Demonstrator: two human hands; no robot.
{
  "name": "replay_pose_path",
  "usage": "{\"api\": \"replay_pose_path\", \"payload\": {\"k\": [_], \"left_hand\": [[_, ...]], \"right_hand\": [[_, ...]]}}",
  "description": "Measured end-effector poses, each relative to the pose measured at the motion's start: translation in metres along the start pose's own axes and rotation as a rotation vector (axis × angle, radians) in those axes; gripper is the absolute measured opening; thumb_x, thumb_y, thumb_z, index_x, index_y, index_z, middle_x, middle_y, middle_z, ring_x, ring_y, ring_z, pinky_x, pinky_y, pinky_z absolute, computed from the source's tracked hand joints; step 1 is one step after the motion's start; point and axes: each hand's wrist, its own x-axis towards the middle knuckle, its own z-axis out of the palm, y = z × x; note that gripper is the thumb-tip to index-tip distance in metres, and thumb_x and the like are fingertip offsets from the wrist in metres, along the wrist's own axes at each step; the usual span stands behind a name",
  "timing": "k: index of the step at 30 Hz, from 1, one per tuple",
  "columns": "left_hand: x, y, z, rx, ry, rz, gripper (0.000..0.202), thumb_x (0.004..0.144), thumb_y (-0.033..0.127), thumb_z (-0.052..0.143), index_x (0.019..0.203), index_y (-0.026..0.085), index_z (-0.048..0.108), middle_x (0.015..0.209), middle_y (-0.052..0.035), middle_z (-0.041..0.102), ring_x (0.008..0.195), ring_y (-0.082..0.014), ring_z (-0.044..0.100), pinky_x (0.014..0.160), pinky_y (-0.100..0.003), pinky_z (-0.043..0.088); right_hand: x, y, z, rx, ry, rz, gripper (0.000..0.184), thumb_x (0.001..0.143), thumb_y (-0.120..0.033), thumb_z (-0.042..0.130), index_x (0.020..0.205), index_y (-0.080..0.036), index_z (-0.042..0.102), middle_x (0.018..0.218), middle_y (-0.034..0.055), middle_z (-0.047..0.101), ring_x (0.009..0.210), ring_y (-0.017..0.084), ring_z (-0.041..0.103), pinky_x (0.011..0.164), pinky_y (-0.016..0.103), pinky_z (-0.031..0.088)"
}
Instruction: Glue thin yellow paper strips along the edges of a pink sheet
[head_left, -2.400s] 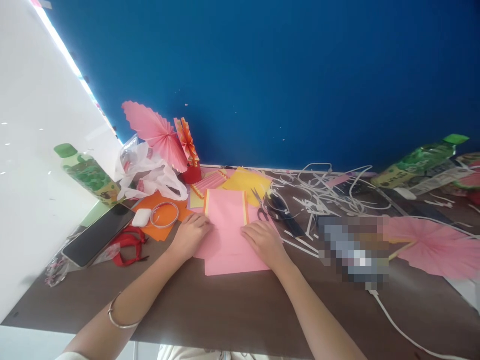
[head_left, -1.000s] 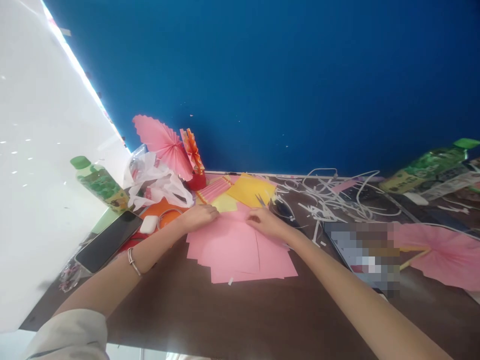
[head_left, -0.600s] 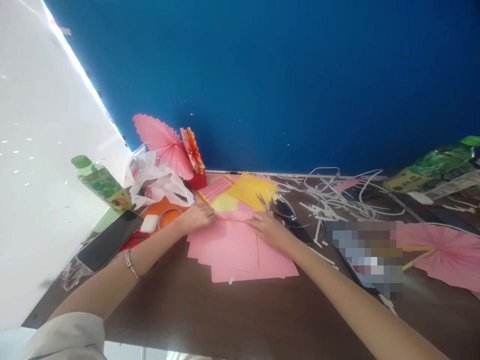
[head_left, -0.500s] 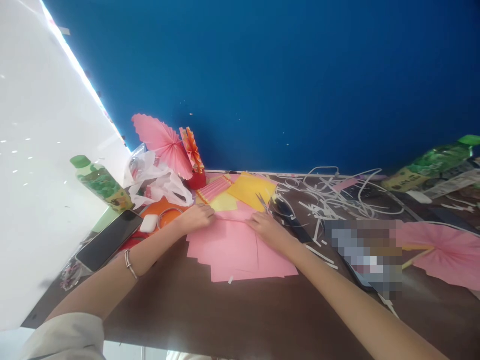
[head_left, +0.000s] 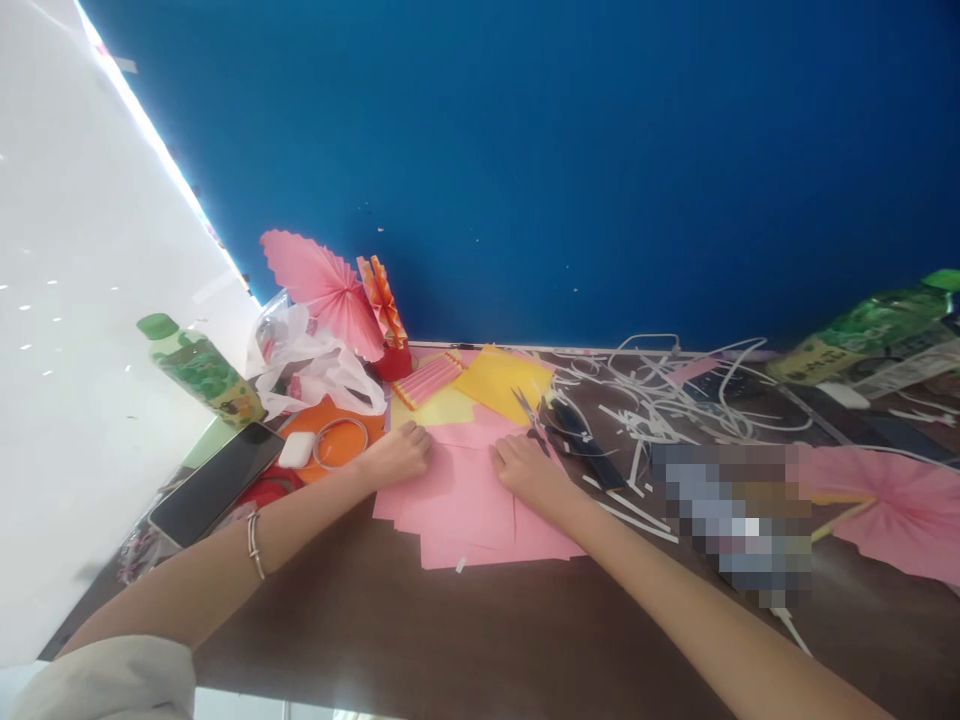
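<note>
A pink paper sheet (head_left: 465, 490) lies on other pink sheets in front of me. My left hand (head_left: 403, 452) is closed with curled fingers at the sheet's upper left edge. At its upper right edge, my right hand (head_left: 521, 468) is closed too, its fingertips pinching or pressing the paper. A narrow band of the sheet between the hands looks folded. Just beyond my right hand are open scissors (head_left: 523, 402). Yellow paper (head_left: 504, 378) and a pleated pink strip (head_left: 429, 380) lie behind the sheets.
At left are a green bottle (head_left: 199, 370), a phone (head_left: 217, 482), a white case (head_left: 297, 450) and a plastic bag (head_left: 322, 370). A pink paper fan (head_left: 322, 285) leans there. White paper strips (head_left: 637, 420) and cables lie at right, near another pink fan (head_left: 892, 510).
Both hands have moved slightly toward me along the pink paper. The fingers, flatter on the fold before, are now more curled. More of the scissors shows.
</note>
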Motion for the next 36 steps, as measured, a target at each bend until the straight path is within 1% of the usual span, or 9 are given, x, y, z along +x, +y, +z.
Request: {"api": "replay_pose_path", "payload": {"k": [7, 11, 16, 19, 22, 25, 28, 31, 36], "left_hand": [[0.007, 0.029, -0.029, -0.096, -0.186, -0.326, 0.032, 0.078, -0.001, 0.042, 0.106, 0.000, 0.057, 0.091, -0.0199, 0.062, 0.085, -0.0242, 0.057, 0.072, -0.034, 0.038], [0.023, 0.047, -0.049, -0.172, -0.226, -0.513, 0.051, 0.086, 0.023, 0.039, 0.132, 0.001, 0.037, 0.092, -0.0221, 0.064, 0.091, -0.0317, 0.058, 0.076, -0.040, 0.038], [0.036, 0.076, -0.037, -0.130, -0.204, -0.697, 0.061, 0.088, 0.039, 0.033, 0.135, 0.000, 0.032, 0.119, -0.0276, 0.053, 0.118, -0.0396, 0.043, 0.097, -0.054, 0.022], [0.035, 0.083, -0.019, -0.144, -0.033, -0.680, 0.058, 0.089, 0.035, 0.028, 0.132, -0.003, 0.033, 0.131, -0.0282, 0.041, 0.125, -0.0366, 0.035, 0.102, -0.053, 0.019], [0.031, 0.083, -0.006, -0.151, 0.055, -0.616, 0.056, 0.088, 0.030, 0.027, 0.129, -0.007, 0.036, 0.127, -0.0296, 0.044, 0.125, -0.0351, 0.037, 0.102, -0.051, 0.024], [0.030, 0.081, -0.003, -0.152, 0.065, -0.593, 0.055, 0.087, 0.028, 0.031, 0.129, -0.008, 0.036, 0.127, -0.0309, 0.044, 0.124, -0.0382, 0.036, 0.100, -0.054, 0.026], [0.031, 0.080, -0.002, -0.196, 0.039, -0.551, 0.056, 0.085, 0.028, 0.038, 0.133, -0.002, 0.034, 0.131, -0.0269, 0.042, 0.126, -0.0398, 0.033, 0.100, -0.056, 0.025], [0.032, 0.080, -0.001, -0.258, 0.039, -0.556, 0.062, 0.084, 0.034, 0.042, 0.136, 0.004, 0.031, 0.136, -0.0235, 0.038, 0.128, -0.0407, 0.029, 0.101, -0.057, 0.024], [0.032, 0.082, 0.000, -0.289, 0.004, -0.626, 0.063, 0.086, 0.035, 0.038, 0.138, 0.002, 0.025, 0.137, -0.0274, 0.033, 0.129, -0.0405, 0.025, 0.102, -0.057, 0.021]], "right_hand": [[-0.001, -0.010, -0.005, 0.018, -0.064, 0.001, 0.024, 0.072, 0.006, 0.044, 0.084, -0.008, 0.059, 0.075, 0.0102, 0.057, 0.071, 0.023, 0.053, 0.063, 0.034, 0.041], [-0.003, -0.022, -0.008, 0.056, -0.119, 0.075, 0.029, 0.067, 0.009, 0.044, 0.087, -0.005, 0.061, 0.079, 0.0134, 0.061, 0.075, 0.024, 0.057, 0.068, 0.034, 0.043], [-0.004, -0.033, -0.016, 0.109, -0.149, 0.193, 0.036, 0.071, 0.005, 0.042, 0.103, -0.001, 0.059, 0.099, 0.0199, 0.063, 0.092, 0.026, 0.058, 0.083, 0.034, 0.042], [-0.002, -0.035, -0.026, 0.171, -0.169, 0.266, 0.035, 0.073, 0.001, 0.041, 0.102, -0.004, 0.060, 0.100, 0.0183, 0.064, 0.094, 0.025, 0.058, 0.088, 0.035, 0.039], [0.005, -0.040, -0.037, 0.269, -0.214, 0.386, 0.030, 0.076, -0.004, 0.039, 0.096, -0.005, 0.062, 0.098, 0.0198, 0.064, 0.097, 0.028, 0.057, 0.098, 0.047, 0.028], [0.016, -0.051, -0.042, 0.349, -0.184, 0.448, 0.036, 0.083, -0.013, 0.035, 0.109, -0.002, 0.058, 0.117, 0.0238, 0.057, 0.116, 0.033, 0.045, 0.101, 0.054, 0.016], [0.027, -0.061, -0.038, 0.444, -0.126, 0.452, 0.046, 0.092, -0.027, 0.023, 0.127, -0.006, 0.045, 0.134, 0.0194, 0.044, 0.128, 0.030, 0.032, 0.103, 0.053, 0.013], [0.030, -0.066, -0.030, 0.511, -0.174, 0.458, 0.054, 0.093, -0.032, 0.013, 0.133, -0.006, 0.038, 0.139, 0.0184, 0.037, 0.131, 0.027, 0.027, 0.104, 0.053, 0.012], [0.023, -0.063, -0.029, 0.515, -0.194, 0.453, 0.056, 0.093, -0.037, 0.014, 0.135, -0.006, 0.035, 0.140, 0.0159, 0.035, 0.132, 0.025, 0.027, 0.106, 0.054, 0.003]]}}
